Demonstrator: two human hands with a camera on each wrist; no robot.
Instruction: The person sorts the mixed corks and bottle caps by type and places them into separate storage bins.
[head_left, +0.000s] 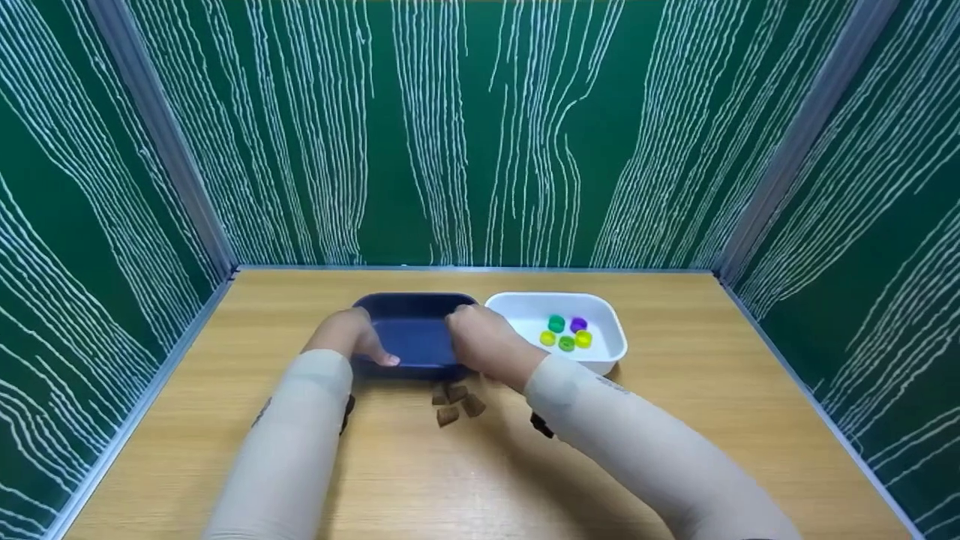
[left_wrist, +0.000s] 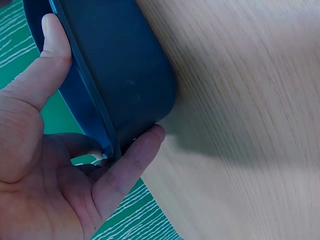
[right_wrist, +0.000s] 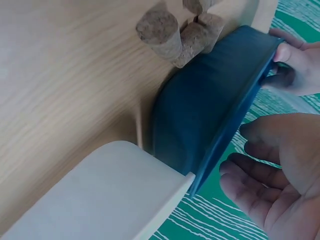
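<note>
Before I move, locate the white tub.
In the head view, the white tub stands on the table, just right of the blue tub, with coloured pieces inside it.

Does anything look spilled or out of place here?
Perhaps the corks: they lie loose on the table, just in front of the dark blue tray, while the colored pieces sit inside the white tray. I see no damage.

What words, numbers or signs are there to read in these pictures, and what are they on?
No text can be read.
Left sleeve: a small dark mark, too blurred to read.
Right sleeve: another dark mark, too blurred to read.
Dark blue tray, white tray and corks: no lettering I can make out.
Round coloured pieces: too small to tell.
Green walls: white wavy lines, no letters.
</note>
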